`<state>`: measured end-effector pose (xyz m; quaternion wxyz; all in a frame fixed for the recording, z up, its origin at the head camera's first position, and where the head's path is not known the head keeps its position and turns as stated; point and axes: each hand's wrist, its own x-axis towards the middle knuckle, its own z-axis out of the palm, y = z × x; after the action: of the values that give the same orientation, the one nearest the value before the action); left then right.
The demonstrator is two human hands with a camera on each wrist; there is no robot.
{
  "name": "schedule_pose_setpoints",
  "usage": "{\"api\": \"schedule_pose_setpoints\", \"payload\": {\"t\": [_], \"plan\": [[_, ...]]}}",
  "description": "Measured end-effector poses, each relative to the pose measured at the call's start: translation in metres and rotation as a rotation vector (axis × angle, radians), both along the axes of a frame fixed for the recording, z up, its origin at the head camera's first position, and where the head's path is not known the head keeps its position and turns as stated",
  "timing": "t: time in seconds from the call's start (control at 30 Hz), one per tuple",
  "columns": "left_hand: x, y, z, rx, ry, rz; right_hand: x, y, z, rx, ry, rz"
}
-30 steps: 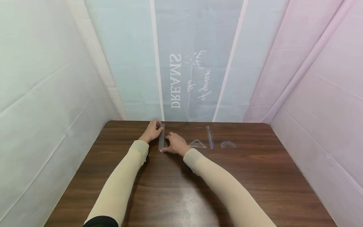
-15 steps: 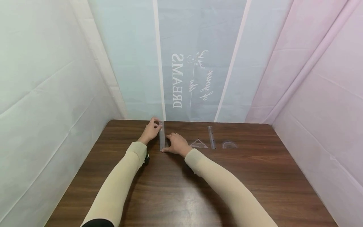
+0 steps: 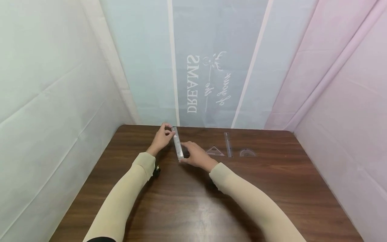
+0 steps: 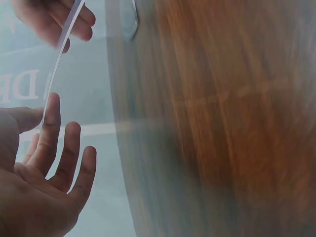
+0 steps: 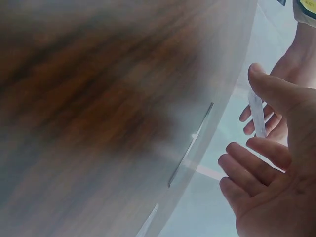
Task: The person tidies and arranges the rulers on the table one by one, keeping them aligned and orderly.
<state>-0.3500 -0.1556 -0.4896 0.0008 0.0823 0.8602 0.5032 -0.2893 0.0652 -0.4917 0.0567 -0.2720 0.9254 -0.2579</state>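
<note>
A clear plastic ruler (image 3: pixel 177 144) is held between both hands, tilted above the far part of the wooden table. My left hand (image 3: pixel 162 138) pinches its far end between thumb and index finger. At the near end, the thumb and index finger of my right hand (image 3: pixel 196 154) grip the ruler. In the left wrist view the ruler (image 4: pixel 61 42) shows almost edge-on, and the other fingers of my left hand (image 4: pixel 54 168) spread away from it. The right wrist view shows the ruler (image 5: pixel 257 116) running from my right hand (image 5: pixel 276 168) towards the left.
Right of the hands, a clear set square (image 3: pixel 215 152), a second clear ruler (image 3: pixel 228 145) and a protractor (image 3: pixel 247 153) lie in a row on the brown table (image 3: pixel 193 201). Cloth (image 3: pixel 151 67) hangs behind the table's far edge, with pale walls at both sides.
The ruler, nearly flat at the table one second ago, has risen and turned, its near end swinging right. Both hands keep hold of it; the right hand has shifted slightly right. The view shifted slightly.
</note>
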Motion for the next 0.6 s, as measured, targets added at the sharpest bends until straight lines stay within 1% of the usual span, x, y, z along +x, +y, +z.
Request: {"api": "schedule_pose_setpoints", "payload": {"t": [0.13, 0.37, 0.47, 0.6], "plan": [[0.007, 0.006, 0.002, 0.034, -0.002, -0.016, 0.009, 0.011, 0.005, -0.01, 0.015, 0.016], [0.026, 0.015, 0.006, 0.055, 0.0, -0.048, 0.026, 0.025, 0.004, 0.016, 0.07, 0.049], [0.031, 0.017, 0.006, 0.06, 0.004, -0.051, 0.032, 0.028, 0.002, 0.012, 0.114, 0.058], [0.037, 0.019, 0.004, 0.063, 0.021, -0.076, 0.039, 0.032, 0.0, 0.0, 0.17, 0.073]]}}
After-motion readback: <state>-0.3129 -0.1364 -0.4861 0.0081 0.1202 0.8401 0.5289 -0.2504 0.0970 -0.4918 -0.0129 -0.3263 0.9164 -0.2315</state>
